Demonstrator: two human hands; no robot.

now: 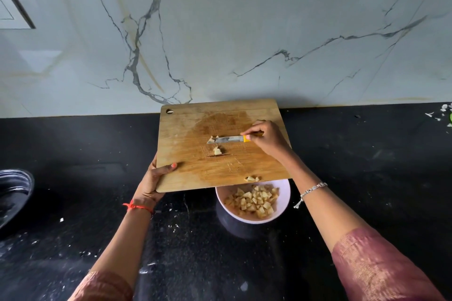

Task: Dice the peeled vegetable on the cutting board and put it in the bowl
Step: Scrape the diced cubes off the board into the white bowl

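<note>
We find the rectangular wooden cutting board [195, 173] overhanging the far rim of the pale round bowl [284, 197] — only the bowl's near part lies open from above. The left hand [149, 182] blocks the board's near-left corner; the right hand [266, 138], with a yellow-handled knife [227, 139], bars its right side. Behind stands the white veined marble wall [220, 32]. The black speckled countertop [367, 154] lies open either side.

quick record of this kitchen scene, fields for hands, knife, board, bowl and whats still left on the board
left hand: grips the cutting board at its near left corner
right hand: holds the knife by its yellow handle
knife: blade on the board, tip by a few pieces
cutting board: near edge overlaps the bowl's far rim
bowl: pale, on the black counter, holds diced pieces
still on board: loose pieces by the blade, more at the near edge
</note>
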